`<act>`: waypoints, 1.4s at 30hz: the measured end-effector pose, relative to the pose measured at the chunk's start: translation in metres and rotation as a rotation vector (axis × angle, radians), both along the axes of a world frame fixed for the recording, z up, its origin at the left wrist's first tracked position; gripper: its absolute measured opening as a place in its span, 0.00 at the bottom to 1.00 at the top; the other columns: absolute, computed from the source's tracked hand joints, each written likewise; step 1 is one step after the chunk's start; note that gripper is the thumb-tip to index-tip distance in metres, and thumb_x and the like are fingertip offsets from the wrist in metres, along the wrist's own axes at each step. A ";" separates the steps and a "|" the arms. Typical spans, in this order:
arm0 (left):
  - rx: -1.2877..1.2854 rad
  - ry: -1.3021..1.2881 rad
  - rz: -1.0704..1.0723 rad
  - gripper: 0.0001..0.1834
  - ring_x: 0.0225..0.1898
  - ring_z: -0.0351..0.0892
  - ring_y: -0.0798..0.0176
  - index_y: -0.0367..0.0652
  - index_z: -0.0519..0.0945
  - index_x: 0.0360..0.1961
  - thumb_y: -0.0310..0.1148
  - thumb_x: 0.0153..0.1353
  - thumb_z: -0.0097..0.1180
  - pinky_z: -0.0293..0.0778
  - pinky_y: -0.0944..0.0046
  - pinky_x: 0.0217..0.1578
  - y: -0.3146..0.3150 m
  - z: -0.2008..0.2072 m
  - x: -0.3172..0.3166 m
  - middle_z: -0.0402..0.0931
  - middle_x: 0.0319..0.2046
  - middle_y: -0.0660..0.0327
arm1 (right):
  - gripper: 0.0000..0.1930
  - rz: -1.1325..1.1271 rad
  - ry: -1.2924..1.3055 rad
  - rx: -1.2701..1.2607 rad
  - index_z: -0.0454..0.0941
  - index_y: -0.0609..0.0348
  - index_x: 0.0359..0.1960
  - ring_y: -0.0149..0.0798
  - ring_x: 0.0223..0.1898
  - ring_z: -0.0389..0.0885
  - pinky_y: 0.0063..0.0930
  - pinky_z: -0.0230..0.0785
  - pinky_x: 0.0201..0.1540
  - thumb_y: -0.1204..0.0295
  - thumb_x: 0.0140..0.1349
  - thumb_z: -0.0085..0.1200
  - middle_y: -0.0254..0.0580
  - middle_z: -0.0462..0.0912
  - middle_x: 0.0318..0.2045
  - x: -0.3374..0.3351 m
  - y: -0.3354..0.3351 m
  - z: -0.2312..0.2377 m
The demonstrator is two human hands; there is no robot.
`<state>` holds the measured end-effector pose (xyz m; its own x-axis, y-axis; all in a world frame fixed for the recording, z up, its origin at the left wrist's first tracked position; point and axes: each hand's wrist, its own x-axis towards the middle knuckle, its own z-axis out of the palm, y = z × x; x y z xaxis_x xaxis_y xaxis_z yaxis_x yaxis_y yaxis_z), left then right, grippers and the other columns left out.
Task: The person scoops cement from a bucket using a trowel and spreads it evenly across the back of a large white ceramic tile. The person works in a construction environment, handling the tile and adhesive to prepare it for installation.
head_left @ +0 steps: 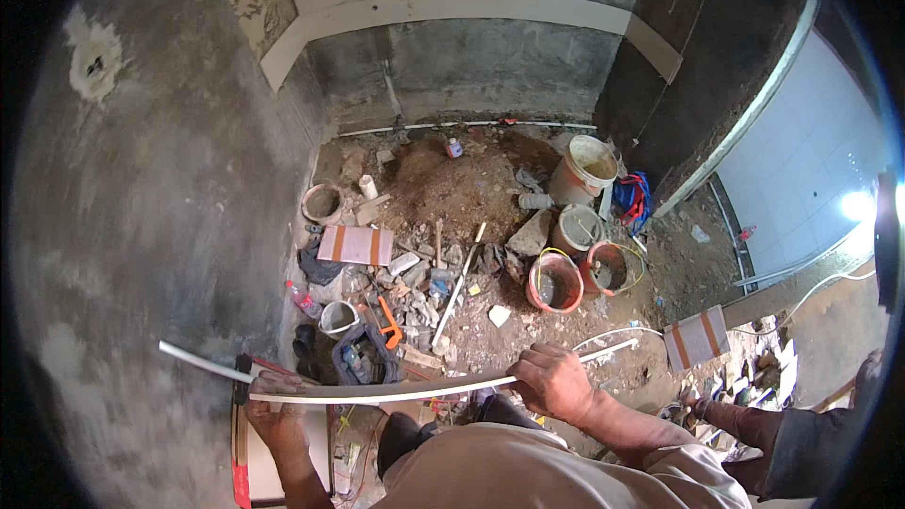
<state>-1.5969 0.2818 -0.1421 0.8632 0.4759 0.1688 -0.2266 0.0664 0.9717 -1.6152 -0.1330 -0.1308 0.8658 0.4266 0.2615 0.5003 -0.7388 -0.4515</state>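
At the far left, the grey wall (123, 226) backs the free end of the pale strip (396, 392), though whether the two touch I cannot tell. Next comes the left hand (275, 410), with its fingers wrapped over the strip and no visible gap in the grip; it is the hand nearer that wall. A step in the outline here leaves it unclear whether the outer end and the middle are one piece. Between the hands the strip spans in front of the person's torso (528, 462), its long axis running left to right, roughly in line with the pale band (471, 6) on the far wall, and its white edge turned toward the body. Beyond it on the floor, seen past the strip, lie a grey bucket (327, 322) and an orange tool (389, 325). The right hand (558, 385) is curled firmly about the strip, knuckles up, and a shorter end shows past it. Farther right, near that forearm, is another person's dark sleeve (801, 457).
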 end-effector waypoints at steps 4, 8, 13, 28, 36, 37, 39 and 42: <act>0.140 -0.058 -0.115 0.16 0.34 0.78 0.62 0.42 0.76 0.28 0.33 0.51 0.75 0.77 0.59 0.41 -0.042 0.009 0.073 0.75 0.28 0.60 | 0.10 -0.063 -0.026 -0.003 0.76 0.53 0.30 0.45 0.33 0.79 0.40 0.72 0.35 0.68 0.52 0.66 0.37 0.76 0.27 0.052 -0.043 0.006; 0.197 -0.068 -0.083 0.16 0.34 0.77 0.61 0.42 0.74 0.27 0.33 0.53 0.73 0.76 0.61 0.41 -0.083 0.027 0.146 0.74 0.28 0.60 | 0.10 -0.103 -0.087 0.012 0.75 0.53 0.29 0.45 0.32 0.77 0.41 0.70 0.35 0.68 0.51 0.65 0.37 0.75 0.26 0.117 -0.071 0.010; 0.063 -0.157 -0.241 0.16 0.35 0.76 0.64 0.44 0.75 0.29 0.30 0.50 0.74 0.75 0.63 0.41 -0.107 0.028 0.258 0.73 0.30 0.63 | 0.10 -0.175 -0.117 0.047 0.74 0.53 0.28 0.45 0.32 0.77 0.40 0.69 0.35 0.67 0.51 0.65 0.37 0.75 0.26 0.196 -0.092 0.015; 0.021 -0.576 -0.257 0.22 0.29 0.77 0.70 0.44 0.77 0.32 0.39 0.47 0.81 0.79 0.70 0.23 -0.177 0.103 0.512 0.73 0.24 0.65 | 0.12 -0.329 -0.257 0.207 0.76 0.58 0.25 0.51 0.23 0.71 0.43 0.60 0.27 0.75 0.37 0.66 0.43 0.70 0.20 0.384 -0.105 0.035; 0.129 -0.611 -0.178 0.20 0.17 0.69 0.67 0.43 0.70 0.23 0.43 0.67 0.59 0.72 0.70 0.25 -0.262 0.102 0.644 0.69 0.18 0.62 | 0.12 -0.449 0.201 0.531 0.75 0.61 0.37 0.33 0.29 0.71 0.29 0.63 0.26 0.86 0.51 0.57 0.33 0.67 0.29 0.454 -0.172 -0.025; 0.128 -0.524 -0.138 0.21 0.15 0.67 0.67 0.43 0.70 0.23 0.44 0.70 0.54 0.72 0.70 0.26 -0.277 0.099 0.661 0.68 0.16 0.61 | 0.12 -0.358 0.061 0.291 0.72 0.61 0.33 0.32 0.31 0.71 0.27 0.63 0.27 0.88 0.49 0.55 0.32 0.65 0.29 0.476 -0.170 0.005; 0.054 -0.406 -0.073 0.23 0.15 0.68 0.65 0.41 0.71 0.23 0.45 0.75 0.48 0.73 0.68 0.28 -0.323 0.102 0.704 0.68 0.16 0.60 | 0.16 -0.448 0.250 0.410 0.69 0.61 0.38 0.36 0.37 0.72 0.28 0.68 0.39 0.91 0.51 0.55 0.37 0.72 0.33 0.493 -0.200 -0.052; 0.159 -0.236 0.052 0.18 0.25 0.74 0.62 0.41 0.75 0.31 0.44 0.74 0.49 0.76 0.62 0.34 -0.400 0.093 0.783 0.73 0.25 0.58 | 0.13 -0.567 0.150 0.439 0.76 0.65 0.47 0.44 0.46 0.79 0.34 0.75 0.51 0.82 0.62 0.62 0.49 0.80 0.42 0.531 -0.247 -0.097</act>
<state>-0.8136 -0.1183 -0.0495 0.7662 0.4703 0.4379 -0.4465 -0.1004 0.8891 -1.0844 -0.3804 -0.2276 0.9624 -0.2143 0.1669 0.0046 -0.6013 -0.7990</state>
